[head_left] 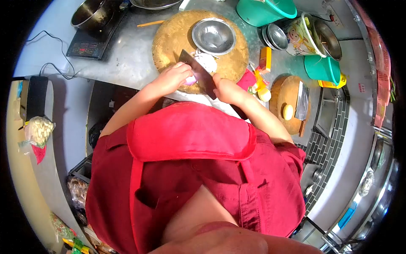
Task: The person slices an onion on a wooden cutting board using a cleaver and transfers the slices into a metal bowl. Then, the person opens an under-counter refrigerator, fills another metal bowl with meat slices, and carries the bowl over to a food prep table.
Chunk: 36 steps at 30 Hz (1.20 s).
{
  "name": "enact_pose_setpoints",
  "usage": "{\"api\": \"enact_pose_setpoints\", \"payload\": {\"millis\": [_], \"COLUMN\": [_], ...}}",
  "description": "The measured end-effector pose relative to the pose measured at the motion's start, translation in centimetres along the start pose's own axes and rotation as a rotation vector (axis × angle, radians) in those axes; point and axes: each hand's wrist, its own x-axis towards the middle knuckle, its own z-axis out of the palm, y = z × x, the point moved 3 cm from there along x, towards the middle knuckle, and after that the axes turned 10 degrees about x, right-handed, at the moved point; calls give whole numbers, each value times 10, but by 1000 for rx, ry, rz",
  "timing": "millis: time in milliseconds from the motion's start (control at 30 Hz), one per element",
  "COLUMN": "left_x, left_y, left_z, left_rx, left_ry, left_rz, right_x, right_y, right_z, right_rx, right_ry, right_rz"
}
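On a round wooden board [169,40] my left hand [175,77] presses on a purple onion piece [190,80], fingers bent over it. My right hand [226,89] is wrapped round the handle end of a broad dark cleaver [198,74], whose blade stands just right of the onion and slants across the board. White cut pieces [208,63] lie beyond and beside the blade. An empty metal bowl [213,36] sits at the back of the board, close to those pieces. The cleaver handle is mostly hidden in my right hand.
A pot [94,16] stands on a black cooker [89,44] at the back left. To the right are green tubs [266,12], small metal bowls [277,36], a yellow box [265,60], and a smaller board [281,91] with another cleaver [302,101] and a yellowish vegetable [288,112].
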Motion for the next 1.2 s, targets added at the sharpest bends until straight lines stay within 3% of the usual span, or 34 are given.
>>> {"api": "enact_pose_setpoints", "payload": {"millis": [67,167,267,400,867,967,1100,1200], "left_x": [1,-2,0,-4,-11,-11,-12,-14], "left_y": [0,0,-1,-2,-3,-3,-4,-5], "left_z": [-1,-3,-2,1,7,9,7,11], "left_rx": [-10,-13,0,-2,18,10,8,15], "left_ry": [8,17,30,55,110,116,117,135], "left_rz": [-12,6,11,15,-2,-3,5,-13], "right_x": [-1,-19,-2,6,-24,5,0,-13], "right_y": [4,-18,3,5,-40,-12,-19,-27], "right_z": [-7,-42,-10,9,-40,6,-21,-35], "right_rx": [2,-14,17,34,-65,0,-44,-28], "right_ry": [20,3,51,55,1,56,32,32], "right_rz": [-73,18,-71,-22,42,-20,-97,-18]}}
